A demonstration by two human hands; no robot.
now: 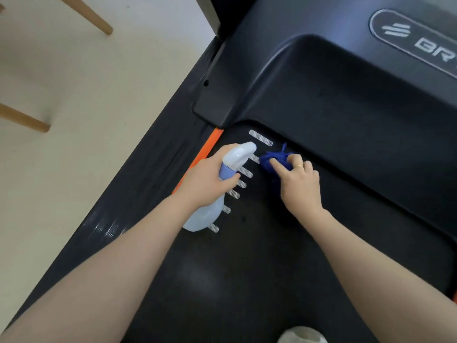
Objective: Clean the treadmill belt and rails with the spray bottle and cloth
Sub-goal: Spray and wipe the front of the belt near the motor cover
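Treadmill belt (259, 268): black, dull sheen. Left hand (207, 179) grips spray bottle (230, 184); right hand (300, 184) apparently clutches blue cloth (274, 160). Beige floor (74, 120) at 9 o'clock.

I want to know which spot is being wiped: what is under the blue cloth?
The blue cloth, pressed by the right hand, lies on the black treadmill belt beside the white stripe marks. The belt directly beneath it is covered.

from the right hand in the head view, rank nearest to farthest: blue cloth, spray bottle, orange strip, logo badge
1. blue cloth, under the right hand fingers
2. spray bottle, just left, in the left hand
3. orange strip, beyond the bottle at the belt's left edge
4. logo badge, far upper right
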